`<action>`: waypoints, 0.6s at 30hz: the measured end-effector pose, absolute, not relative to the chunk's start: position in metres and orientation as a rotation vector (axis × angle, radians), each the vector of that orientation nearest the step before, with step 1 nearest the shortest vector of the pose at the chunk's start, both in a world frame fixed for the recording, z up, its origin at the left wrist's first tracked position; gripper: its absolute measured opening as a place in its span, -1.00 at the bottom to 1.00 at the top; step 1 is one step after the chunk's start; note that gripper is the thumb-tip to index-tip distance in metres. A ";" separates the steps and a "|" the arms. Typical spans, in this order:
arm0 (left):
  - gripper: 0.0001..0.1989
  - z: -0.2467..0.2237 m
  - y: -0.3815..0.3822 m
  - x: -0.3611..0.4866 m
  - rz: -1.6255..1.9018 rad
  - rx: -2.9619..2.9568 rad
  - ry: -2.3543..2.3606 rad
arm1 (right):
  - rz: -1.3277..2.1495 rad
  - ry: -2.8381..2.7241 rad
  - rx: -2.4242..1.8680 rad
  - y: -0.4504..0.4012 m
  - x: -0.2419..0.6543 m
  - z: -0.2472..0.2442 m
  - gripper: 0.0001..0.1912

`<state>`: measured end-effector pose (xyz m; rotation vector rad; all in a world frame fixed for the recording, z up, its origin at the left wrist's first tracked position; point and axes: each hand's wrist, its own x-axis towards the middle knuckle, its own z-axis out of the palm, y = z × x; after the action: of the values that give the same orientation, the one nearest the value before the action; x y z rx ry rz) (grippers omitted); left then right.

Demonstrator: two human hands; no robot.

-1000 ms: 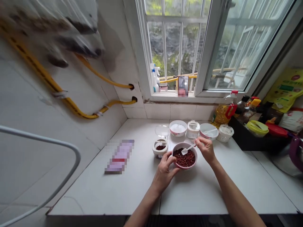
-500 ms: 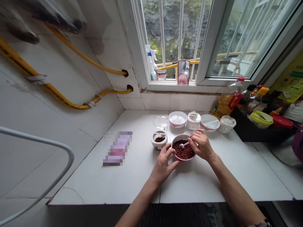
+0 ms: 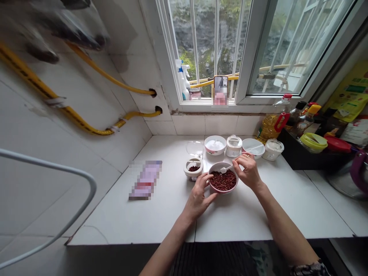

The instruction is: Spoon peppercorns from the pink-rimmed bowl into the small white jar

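Observation:
A bowl of dark red peppercorn-like grains sits on the white counter. My left hand grips it from the left, fingers at the rim and thumb near the front. Between the thumb and fingers of my right hand is a small white spoon, its scoop over the grains near the far side of the bowl. Whether the scoop carries anything is hard to see. Just left of the bowl stands a small seasoning jar, its clear lid flipped up and similar grains inside.
Behind stand a bowl of white granules, a lidded jar, a bowl with a white spoon and another jar. An oil bottle and a black box of condiments are right. A phone leans at the window.
My right hand has raised the white spoon from among the grains toward the bowl's far rim. My left hand stays on the bowl. The view has shifted slightly.

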<state>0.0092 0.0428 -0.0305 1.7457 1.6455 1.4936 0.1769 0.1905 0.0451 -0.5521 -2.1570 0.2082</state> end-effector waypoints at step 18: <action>-0.63 -0.033 0.043 0.007 1.547 1.847 1.607 | 0.425 -2.170 -0.689 0.187 0.163 0.022 -0.65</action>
<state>0.0074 0.0432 -0.0334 1.8467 1.6070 1.5466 0.1629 0.1873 0.0220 -0.6885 -2.1696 0.4251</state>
